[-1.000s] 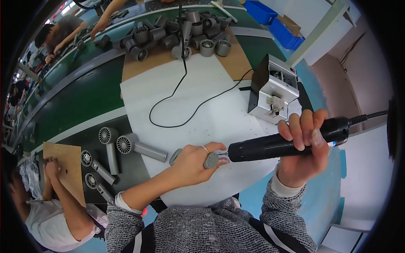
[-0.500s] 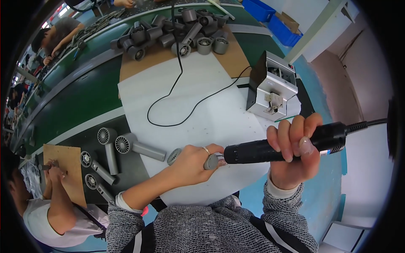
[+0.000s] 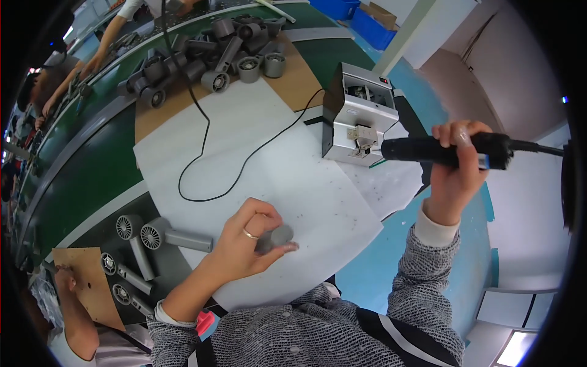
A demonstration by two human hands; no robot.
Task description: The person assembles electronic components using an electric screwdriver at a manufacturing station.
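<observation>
My left hand [image 3: 238, 248] is closed round a grey handheld fan [image 3: 282, 234] above the white sheet. Only its rounded grey end shows past my fingers; the rest is hidden behind the hand. A black corded electric screwdriver [image 3: 422, 150] lies across my right hand [image 3: 457, 168], fingers wrapped over its rear part. Its tip points left, at the front fitting of a silver screw feeder [image 3: 358, 119]. Whether tip and feeder touch, I cannot tell.
White sheet [image 3: 275, 165] covers the bench, with a black cord [image 3: 244, 171] looping over it. Many grey fans [image 3: 214, 61] are heaped on cardboard at the back. Several more fans [image 3: 189, 240] lie left, beside a co-worker's arm [image 3: 76, 306]. Blue bins [image 3: 373, 30] stand behind the feeder.
My right hand has carried the screwdriver up and away from the fan, over to the screw feeder. My left hand still holds the fan, now apart from the screwdriver. The view has shifted.
</observation>
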